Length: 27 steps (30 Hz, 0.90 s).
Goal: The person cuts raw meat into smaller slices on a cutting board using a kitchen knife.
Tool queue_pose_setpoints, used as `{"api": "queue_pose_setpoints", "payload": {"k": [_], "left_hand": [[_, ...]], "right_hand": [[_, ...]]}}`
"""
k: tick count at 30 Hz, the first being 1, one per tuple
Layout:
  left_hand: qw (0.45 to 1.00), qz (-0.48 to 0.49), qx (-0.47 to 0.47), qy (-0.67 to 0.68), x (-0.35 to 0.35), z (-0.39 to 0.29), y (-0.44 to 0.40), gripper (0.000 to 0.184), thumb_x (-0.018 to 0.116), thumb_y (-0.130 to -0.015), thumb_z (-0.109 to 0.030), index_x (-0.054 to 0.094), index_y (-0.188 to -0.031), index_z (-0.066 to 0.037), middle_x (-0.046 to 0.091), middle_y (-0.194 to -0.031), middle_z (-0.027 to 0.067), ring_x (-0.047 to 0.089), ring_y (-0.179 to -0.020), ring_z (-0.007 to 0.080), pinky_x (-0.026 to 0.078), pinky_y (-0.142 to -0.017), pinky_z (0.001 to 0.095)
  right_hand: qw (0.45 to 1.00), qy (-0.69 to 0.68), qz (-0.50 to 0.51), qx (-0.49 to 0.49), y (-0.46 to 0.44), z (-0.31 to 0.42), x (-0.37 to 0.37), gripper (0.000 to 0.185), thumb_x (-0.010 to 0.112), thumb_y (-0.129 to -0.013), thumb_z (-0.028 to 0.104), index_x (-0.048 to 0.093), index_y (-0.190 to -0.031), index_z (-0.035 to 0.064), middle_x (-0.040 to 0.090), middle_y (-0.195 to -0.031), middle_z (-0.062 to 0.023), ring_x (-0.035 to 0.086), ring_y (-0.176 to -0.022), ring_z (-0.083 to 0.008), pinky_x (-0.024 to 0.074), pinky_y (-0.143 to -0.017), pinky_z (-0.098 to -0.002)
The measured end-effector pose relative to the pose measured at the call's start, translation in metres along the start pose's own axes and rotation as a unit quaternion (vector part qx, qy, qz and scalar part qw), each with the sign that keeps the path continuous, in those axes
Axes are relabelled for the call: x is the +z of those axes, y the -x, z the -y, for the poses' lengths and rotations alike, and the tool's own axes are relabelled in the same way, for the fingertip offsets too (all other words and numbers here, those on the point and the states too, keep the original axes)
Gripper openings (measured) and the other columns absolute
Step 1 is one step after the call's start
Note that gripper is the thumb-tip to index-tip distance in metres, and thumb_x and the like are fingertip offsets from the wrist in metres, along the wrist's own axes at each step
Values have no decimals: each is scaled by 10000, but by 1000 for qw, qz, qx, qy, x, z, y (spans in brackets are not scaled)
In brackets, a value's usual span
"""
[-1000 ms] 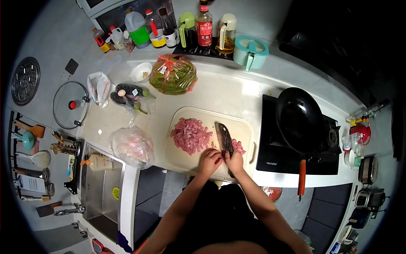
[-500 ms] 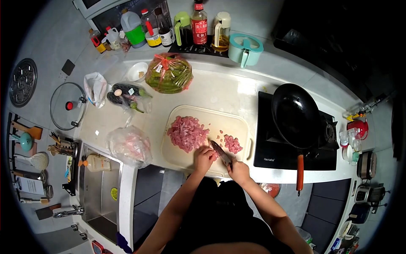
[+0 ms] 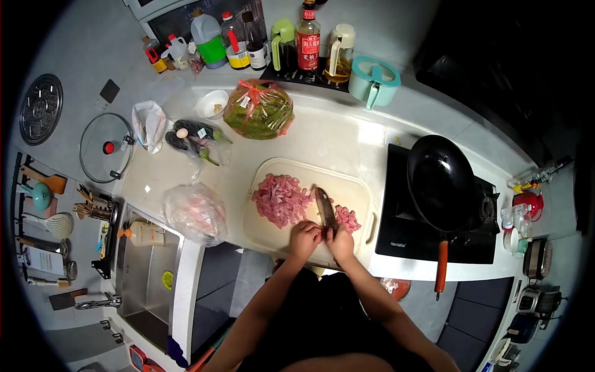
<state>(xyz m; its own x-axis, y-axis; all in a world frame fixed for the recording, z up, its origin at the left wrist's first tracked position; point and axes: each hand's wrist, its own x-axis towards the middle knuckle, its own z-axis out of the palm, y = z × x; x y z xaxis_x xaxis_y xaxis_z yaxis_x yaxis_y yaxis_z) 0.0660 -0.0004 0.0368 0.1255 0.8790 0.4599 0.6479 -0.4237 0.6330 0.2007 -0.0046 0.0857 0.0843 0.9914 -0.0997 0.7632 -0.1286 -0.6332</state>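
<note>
On the cream cutting board [image 3: 279,239] lies a large heap of cut pink meat [image 3: 280,201] at the left, with a smaller pile of meat pieces [image 3: 348,218] at the right. My right hand [image 3: 340,244] is wrapped round the handle of a knife [image 3: 325,208], whose dark blade points away from me between the two piles. Close beside it, my left hand [image 3: 305,239] has its fingers curled at the near part of the board, against a bit of meat mostly hidden under the fingertips.
A black wok [image 3: 439,180] sits on the stove [image 3: 396,232] at the right. Left of the board are a plastic bag [image 3: 195,212], bagged eggplants [image 3: 197,137] and a sink [image 3: 145,279]. Bagged green vegetables [image 3: 258,111] and sauce bottles [image 3: 308,43] stand behind.
The knife has turned from a slant toward the left to a more upright line, near the small pile. My right hand has shifted slightly left, beside my left hand. The whole view has shifted a little.
</note>
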Motion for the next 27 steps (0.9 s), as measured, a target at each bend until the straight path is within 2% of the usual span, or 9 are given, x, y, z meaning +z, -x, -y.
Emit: {"api": "queue_pose_setpoints", "payload": {"k": [3,8,12,16,19,23,24,26,27], "left_hand": [[1000,-13,-3,16,-8,-12,-5,119,664,-610,-31,635,-720,-62,624,-769,57,588,-774,253,466,-699,367],[1000,-24,-18,1,-14,-8,3,141,684,-633,-37,649,-763,-76,612,-776,55,586,-800,260,446,-723,374],[998,-57,-6,3,-5,-5,3,114,688,-613,-52,620,-700,-80,613,-747,48,577,-774,267,455,-705,382],[999,-32,-12,21,-3,-1,9,103,675,-615,-43,608,-690,-67,617,-754,57,575,-775,280,464,-697,384],[999,-24,-25,23,1,2,11,100,668,-618,-42,610,-696,-63,620,-771,66,577,-798,285,471,-724,386],[999,-4,-43,4,2,2,12,91,652,-630,-48,616,-712,-60,625,-802,79,583,-843,289,473,-778,387],[999,-2,-38,3,1,2,10,95,652,-630,-51,617,-718,-58,626,-806,80,584,-842,290,472,-775,387],[999,29,-31,16,-5,2,9,98,660,-647,-71,622,-735,-54,628,-818,86,590,-841,288,468,-761,384],[999,3,-43,29,-10,-3,7,96,668,-649,-70,627,-735,-55,626,-798,86,589,-827,287,465,-749,383]], "right_hand": [[996,-80,-31,-27,-7,-23,-5,308,581,-789,216,552,-922,-60,597,-691,-274,602,-652,-427,485,-604,-482],[995,59,69,-29,19,-14,-43,309,578,-787,228,563,-950,-35,607,-676,-254,622,-649,-386,506,-605,-468],[985,121,81,-96,37,-9,-47,261,579,-780,234,561,-863,-13,615,-645,-221,631,-592,-355,523,-559,-445],[975,165,116,-96,40,-11,-36,246,571,-781,232,543,-814,-10,614,-614,-208,628,-546,-351,518,-518,-446],[977,164,116,-71,29,-8,-15,293,533,-816,242,552,-973,-4,618,-655,-211,617,-549,-360,508,-517,-458],[992,106,15,-73,9,5,15,277,550,-808,258,568,-906,-1,615,-652,-219,615,-552,-366,503,-507,-462],[994,90,-27,-56,6,5,20,311,568,-784,240,572,-959,-18,619,-684,-211,618,-558,-354,515,-524,-448],[999,-26,-32,-28,0,-9,14,311,570,-788,213,577,-990,-24,617,-706,-240,623,-598,-362,504,-569,-442],[995,-91,-40,-26,-3,-25,14,302,570,-789,204,576,-983,-27,614,-709,-252,621,-608,-370,497,-579,-444]]}}
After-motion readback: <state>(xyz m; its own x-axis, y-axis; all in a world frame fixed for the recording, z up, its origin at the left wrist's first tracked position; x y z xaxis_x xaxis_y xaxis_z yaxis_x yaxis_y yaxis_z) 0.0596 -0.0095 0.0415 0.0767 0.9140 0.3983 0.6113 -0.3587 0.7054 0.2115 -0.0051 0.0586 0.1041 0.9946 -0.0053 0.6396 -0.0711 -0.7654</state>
